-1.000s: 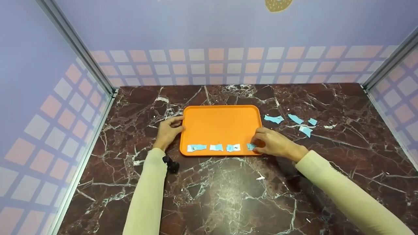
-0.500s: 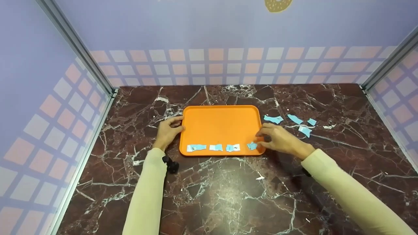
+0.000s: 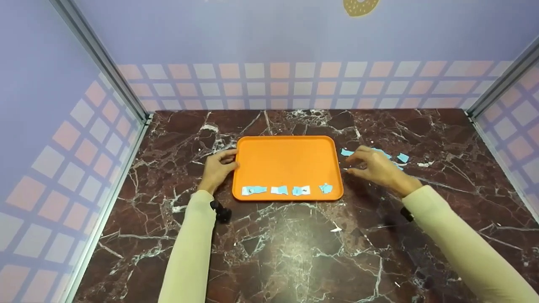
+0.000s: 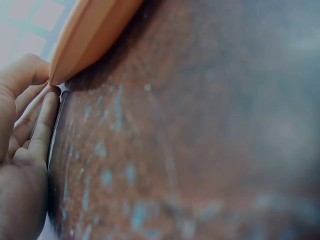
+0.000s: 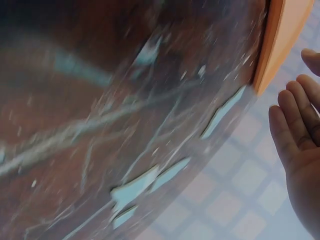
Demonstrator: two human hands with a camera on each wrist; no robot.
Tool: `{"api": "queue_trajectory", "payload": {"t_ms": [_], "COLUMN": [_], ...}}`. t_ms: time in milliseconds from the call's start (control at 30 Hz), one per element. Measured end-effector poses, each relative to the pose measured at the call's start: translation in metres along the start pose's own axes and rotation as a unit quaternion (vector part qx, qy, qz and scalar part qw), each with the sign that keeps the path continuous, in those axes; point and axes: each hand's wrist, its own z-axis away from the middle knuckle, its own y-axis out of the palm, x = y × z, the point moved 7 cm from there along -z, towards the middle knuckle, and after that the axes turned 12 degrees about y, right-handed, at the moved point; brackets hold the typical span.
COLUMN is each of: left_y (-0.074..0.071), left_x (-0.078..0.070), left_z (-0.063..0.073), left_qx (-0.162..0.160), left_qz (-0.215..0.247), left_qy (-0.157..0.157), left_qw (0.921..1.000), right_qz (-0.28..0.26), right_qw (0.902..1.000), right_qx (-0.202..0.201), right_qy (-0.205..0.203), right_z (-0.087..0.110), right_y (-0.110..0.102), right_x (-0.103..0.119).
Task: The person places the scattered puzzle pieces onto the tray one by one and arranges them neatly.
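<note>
My left hand (image 3: 217, 168) touches the left rim of an orange tray (image 3: 286, 160), thumb and fingertips right at its edge in the left wrist view. Along the tray's front edge lie several torn-looking blue-and-white card pieces; the rightmost, a jagged blue piece (image 3: 326, 188), sits apart from its neighbour (image 3: 301, 190). Just right of the tray, my right hand (image 3: 374, 166) is over the table with fingers loosely bent and nothing between them. Under and around it are more card pieces, partly hidden in the head view; a small blue one (image 3: 403, 158) lies beyond the hand.
The tray stands on a dark red marbled table (image 3: 269, 256) with white veins. A small white scrap (image 3: 336, 229) lies in front of the tray. Purple walls (image 3: 269, 42) with pink and white squares enclose the back and sides.
My right hand has let go of the jagged blue piece at the tray's front right and moved right and back, over the loose pieces. My left hand has stayed put.
</note>
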Motion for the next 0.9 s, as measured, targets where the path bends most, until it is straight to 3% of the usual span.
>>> {"api": "queue_trajectory", "payload": {"t_ms": [267,467,900], "left_y": [0.001,0.000,0.000], "left_x": [-0.001,0.001,0.000], "left_z": [-0.001,0.000,-0.001], "left_qx": [0.005,0.005,0.002], "left_qz": [0.008,0.002,-0.001], "left_qy": [0.001,-0.006,0.003], "left_qw": [0.9999,1.0000,1.0000], "right_qz": [0.007,0.021,0.039], "right_qw": [0.9959,0.9948,0.9891], "right_qx": [-0.010,-0.013,0.027], "right_qy": [0.090,0.099,0.140], "right_z": [-0.003,-0.006,-0.019], "right_y": [-0.016,-0.016,-0.007], "right_x": [-0.039,-0.053,-0.071]}}
